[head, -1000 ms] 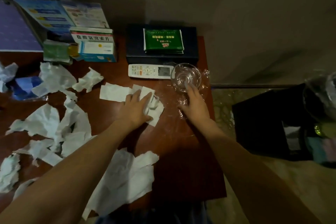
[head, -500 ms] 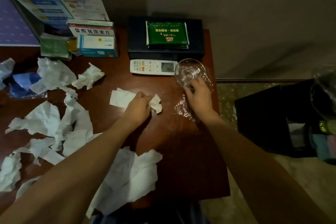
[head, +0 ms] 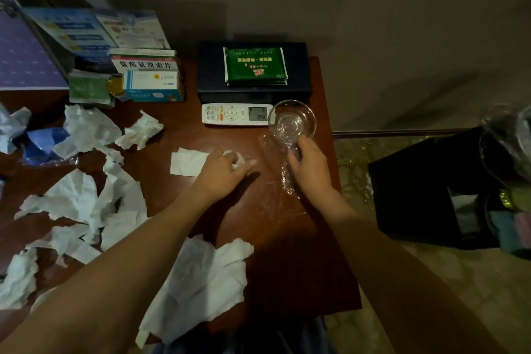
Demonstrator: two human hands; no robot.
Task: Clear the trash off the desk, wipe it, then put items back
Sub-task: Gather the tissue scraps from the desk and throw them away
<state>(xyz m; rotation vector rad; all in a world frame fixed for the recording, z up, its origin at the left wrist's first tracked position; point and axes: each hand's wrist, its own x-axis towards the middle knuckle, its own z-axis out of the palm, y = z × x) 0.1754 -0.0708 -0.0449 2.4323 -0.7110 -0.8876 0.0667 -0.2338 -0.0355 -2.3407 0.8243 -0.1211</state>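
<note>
The desk (head: 290, 238) carries torn white tissue (head: 86, 204) left of the remote control (head: 237, 114). A clear glass bowl (head: 293, 121) touches the remote's right end. My left hand (head: 222, 171) bunches a white tissue (head: 186, 163) below the remote; my right hand (head: 309, 165) pinches crinkled clear plastic wrap (head: 283, 152) under the bowl.

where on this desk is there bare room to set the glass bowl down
Bare wood shows between the two forearms, bordered by the big tissue sheet at the near edge and the desk's right edge. A smaller patch lies between the crumpled tissue and the remote. The left half is crowded with torn tissues; boxes line the back.
</note>
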